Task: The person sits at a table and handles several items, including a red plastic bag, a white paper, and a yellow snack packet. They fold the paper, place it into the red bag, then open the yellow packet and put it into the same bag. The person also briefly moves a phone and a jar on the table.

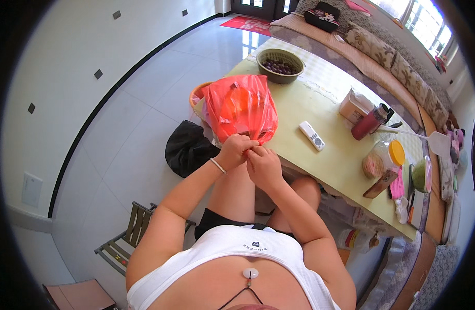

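A bulging red plastic bag rests at the table's near left corner, its gathered top pulled toward me. My left hand pinches the bag's bunched neck, with a pale bangle on the wrist. Close against it, my right hand grips the same twisted plastic with fingers pressed together. What the bag holds is hidden, though orange shapes show faintly through it. Behind the bag stands an olive colander with dark round fruit inside.
On the pale green table lie a white remote control, a maroon thermos and a yellow-lidded jar. An orange-rimmed basket and a black bag are left of the red bag. A folding stool stands at lower left.
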Action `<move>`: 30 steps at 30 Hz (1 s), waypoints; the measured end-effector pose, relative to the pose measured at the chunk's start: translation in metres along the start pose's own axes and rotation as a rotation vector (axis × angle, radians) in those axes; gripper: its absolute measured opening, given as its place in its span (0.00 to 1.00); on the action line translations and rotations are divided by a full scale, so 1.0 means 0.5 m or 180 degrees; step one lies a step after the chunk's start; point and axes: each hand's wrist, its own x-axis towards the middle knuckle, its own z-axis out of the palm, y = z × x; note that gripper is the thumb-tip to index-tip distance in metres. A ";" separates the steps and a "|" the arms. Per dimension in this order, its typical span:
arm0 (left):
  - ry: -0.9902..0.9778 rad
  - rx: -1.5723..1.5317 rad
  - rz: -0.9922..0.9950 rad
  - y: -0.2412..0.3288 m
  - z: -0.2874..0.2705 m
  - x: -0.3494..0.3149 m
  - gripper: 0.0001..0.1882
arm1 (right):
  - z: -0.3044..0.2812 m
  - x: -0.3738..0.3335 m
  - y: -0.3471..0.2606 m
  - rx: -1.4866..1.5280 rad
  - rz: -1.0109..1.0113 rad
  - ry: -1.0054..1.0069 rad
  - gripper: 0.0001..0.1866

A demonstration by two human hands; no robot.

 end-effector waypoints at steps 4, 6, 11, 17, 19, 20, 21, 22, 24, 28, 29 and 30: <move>0.0244 -0.0746 -0.0322 -0.001 -0.002 0.007 0.09 | -0.009 0.007 0.011 0.0326 0.0277 0.0746 0.12; 0.0161 -0.1426 -0.0730 0.014 -0.015 0.013 0.08 | -0.010 0.033 0.036 -0.0015 0.0147 0.1199 0.12; -0.0030 -0.1590 -0.1029 -0.004 -0.015 0.004 0.07 | 0.023 0.032 0.074 0.0204 0.0182 0.0821 0.07; 0.0520 -0.2575 -0.1673 0.000 -0.016 -0.001 0.04 | 0.025 0.032 0.059 -0.0105 0.0085 0.0567 0.05; 0.0623 -0.2325 -0.1577 0.002 -0.021 0.002 0.02 | 0.027 0.032 0.060 -0.0154 0.0041 0.0392 0.05; 0.0594 -0.1615 -0.1277 0.004 -0.026 0.003 0.03 | 0.027 0.040 0.065 -0.0037 -0.0058 0.0596 0.07; 0.0562 -0.0907 -0.0977 0.008 -0.033 0.004 0.04 | 0.024 0.061 0.068 0.0083 -0.0155 0.0797 0.09; 0.0526 -0.0201 -0.0673 0.010 -0.036 0.005 0.05 | 0.023 0.080 0.073 0.0205 -0.0256 0.0995 0.11; 0.0669 0.0692 0.0422 0.001 -0.034 0.017 0.06 | 0.024 0.108 0.086 0.0579 0.0107 0.0416 0.15; 0.0553 0.1523 0.1188 -0.016 -0.043 0.022 0.06 | 0.024 0.135 0.110 0.0702 0.0573 -0.0621 0.20; 0.0711 0.1634 0.1236 -0.022 -0.046 0.032 0.06 | 0.029 0.142 0.118 0.0863 0.0600 -0.0665 0.20; 0.0862 0.1735 0.1263 -0.023 -0.050 0.043 0.06 | 0.035 0.144 0.123 0.1030 0.0639 -0.0730 0.19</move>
